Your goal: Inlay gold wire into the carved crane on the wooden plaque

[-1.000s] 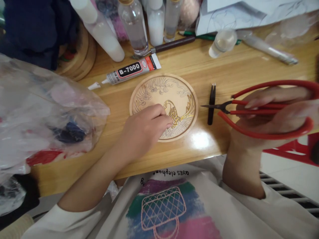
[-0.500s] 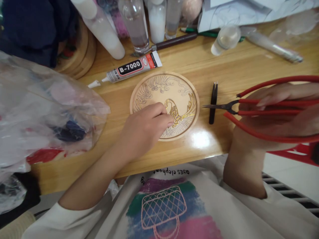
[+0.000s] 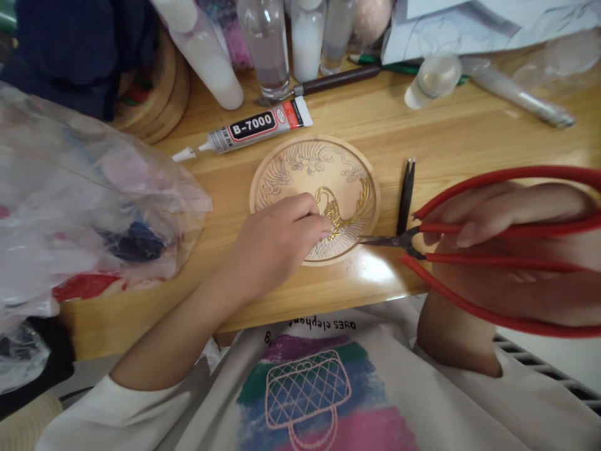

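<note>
A round wooden plate (image 3: 300,147) lies on the table, with a bird design drawn in fine lines and partly outlined in gold wire (image 3: 363,194). Over its lower left part rests my left hand (image 3: 286,235), thumb and fingers pinched together at the gold bird; what sits between the fingertips is hidden. My right hand (image 3: 521,219) is closed around red-handled scissors (image 3: 462,258). Their dark blades point left, the tip reaching the plate's lower right rim. Black tweezers (image 3: 406,197) lie just right of the plate, beyond the scissors' pivot.
Behind the plate lies a B-7000 glue tube (image 3: 260,127), its white cap (image 3: 183,155) beside the nozzle. Several bottles, a dark-handled tool (image 3: 338,81), a small clear jar (image 3: 432,78) and paper sheets (image 3: 451,28) line the back. A plastic bag (image 3: 94,207) covers the left side.
My right hand has brought the scissors left and nearer my body, so the blade tip moved from beyond the tweezers to the plate's rim. My left hand keeps its pinch over the plate.
</note>
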`<state>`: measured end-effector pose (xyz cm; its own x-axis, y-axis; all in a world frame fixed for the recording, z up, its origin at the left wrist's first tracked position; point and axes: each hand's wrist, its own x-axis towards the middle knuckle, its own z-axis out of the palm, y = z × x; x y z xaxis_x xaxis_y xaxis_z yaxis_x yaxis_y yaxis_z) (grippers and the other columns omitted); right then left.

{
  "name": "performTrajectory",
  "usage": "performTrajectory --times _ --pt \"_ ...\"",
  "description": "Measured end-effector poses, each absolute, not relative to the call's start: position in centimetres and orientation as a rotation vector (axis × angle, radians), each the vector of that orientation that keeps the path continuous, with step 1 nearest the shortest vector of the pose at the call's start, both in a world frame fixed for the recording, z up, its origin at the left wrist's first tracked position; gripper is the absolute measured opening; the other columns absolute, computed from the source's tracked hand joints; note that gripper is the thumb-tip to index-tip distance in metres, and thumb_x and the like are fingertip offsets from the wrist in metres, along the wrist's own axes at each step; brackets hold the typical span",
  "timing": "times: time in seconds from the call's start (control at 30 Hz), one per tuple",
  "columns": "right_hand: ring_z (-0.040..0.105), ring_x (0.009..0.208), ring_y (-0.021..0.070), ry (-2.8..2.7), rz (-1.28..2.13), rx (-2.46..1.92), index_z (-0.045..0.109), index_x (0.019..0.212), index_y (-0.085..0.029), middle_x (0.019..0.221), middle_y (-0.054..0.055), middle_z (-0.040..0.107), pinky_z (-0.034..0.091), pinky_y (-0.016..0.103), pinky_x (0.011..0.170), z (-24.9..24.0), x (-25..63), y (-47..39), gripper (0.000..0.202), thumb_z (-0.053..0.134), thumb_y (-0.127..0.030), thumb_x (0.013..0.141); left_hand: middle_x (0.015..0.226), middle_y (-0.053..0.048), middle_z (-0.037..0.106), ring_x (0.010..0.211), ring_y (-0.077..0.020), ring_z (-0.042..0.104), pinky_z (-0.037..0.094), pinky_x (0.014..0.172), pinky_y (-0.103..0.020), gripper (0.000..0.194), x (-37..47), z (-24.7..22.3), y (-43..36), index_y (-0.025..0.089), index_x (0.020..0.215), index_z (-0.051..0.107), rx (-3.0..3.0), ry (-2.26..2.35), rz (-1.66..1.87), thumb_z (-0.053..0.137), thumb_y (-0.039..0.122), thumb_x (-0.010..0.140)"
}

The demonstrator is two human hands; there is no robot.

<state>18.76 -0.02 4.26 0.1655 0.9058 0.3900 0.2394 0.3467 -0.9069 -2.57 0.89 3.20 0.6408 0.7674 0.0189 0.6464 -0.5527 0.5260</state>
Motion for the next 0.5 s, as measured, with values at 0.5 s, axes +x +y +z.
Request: performTrajectory --times 0.5 --pt "0.058 0.058 0.0225 -1.632 0.74 -0.955 0.064 0.082 -0.028 0.064 0.0 0.056 0.049 0.039 0.056 3.1 18.7 -1.1 0.038 0.045 -0.059 0.095 0.09 -0.003 0.065 0.082 -0.0173 0.062 0.045 0.065 -0.029 0.031 -2.5 3.3 0.9 0.02 0.086 0.068 2.388 1.114 0.27 0.04 0.024 0.1"
